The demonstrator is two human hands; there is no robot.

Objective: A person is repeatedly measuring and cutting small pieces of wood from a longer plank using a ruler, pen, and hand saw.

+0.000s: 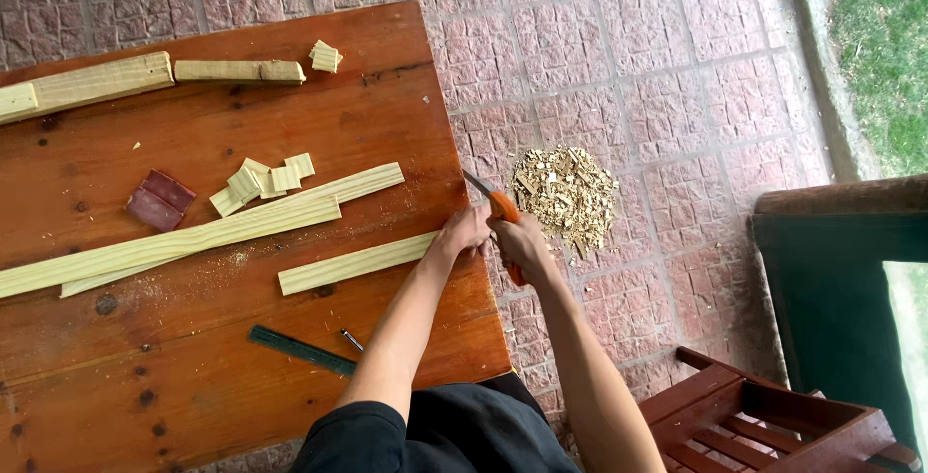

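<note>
At the right edge of the wooden table point(193, 135), the left hand point(462, 233) closes on the end of a pale wood strip point(353, 263) lying flat on the tabletop. Just beside it, the right hand point(520, 244) is wrapped round an orange-handled knife point(495, 205), blade pointing away. Wood shavings point(565, 195) lie heaped on the paving below; small cut blocks point(261, 183) rest farther left

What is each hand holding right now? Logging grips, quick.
Left hand: closed on the pale wooden strip's end.
Right hand: closed on the orange-handled knife.
</note>
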